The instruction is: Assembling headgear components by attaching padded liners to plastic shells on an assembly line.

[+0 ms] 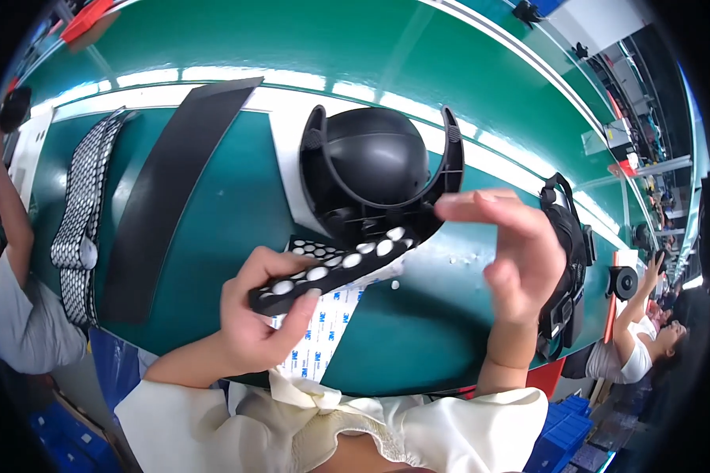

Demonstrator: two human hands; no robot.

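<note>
Nearest the person, the left hand point(252, 319) grips one end of a long black strip studded with round white pads point(331, 268), thumb on the near edge and fingers curled under, so the strip juts up and right at a slant with its padded face turned toward the head, where the pads are easy to reach. Under it a white backing sheet with small printed marks point(323, 331) hangs down toward the cream ruffled sleeves point(323, 426), apparently peeled liner kept out of the way. The right hand point(521, 260) holds nothing: it hovers open just right of the strip's far end, fingers spread and the forefinger stretched left toward the pads and the dome behind them. That black plastic dome-shaped housing with a curved yoke around it point(371, 165) stands just beyond the strip on the green tabletop point(237, 205), centred before the person, so the strip's far end nearly meets its lower rim. A few loose white dots lie on the tabletop right of it. Farther left lie a long flat black band point(166, 189) and a strip of black-and-white dotted sheet point(83, 213), laid side by side within reach as stock. At the right edge rests a black strapped assembly point(564, 268).
</note>
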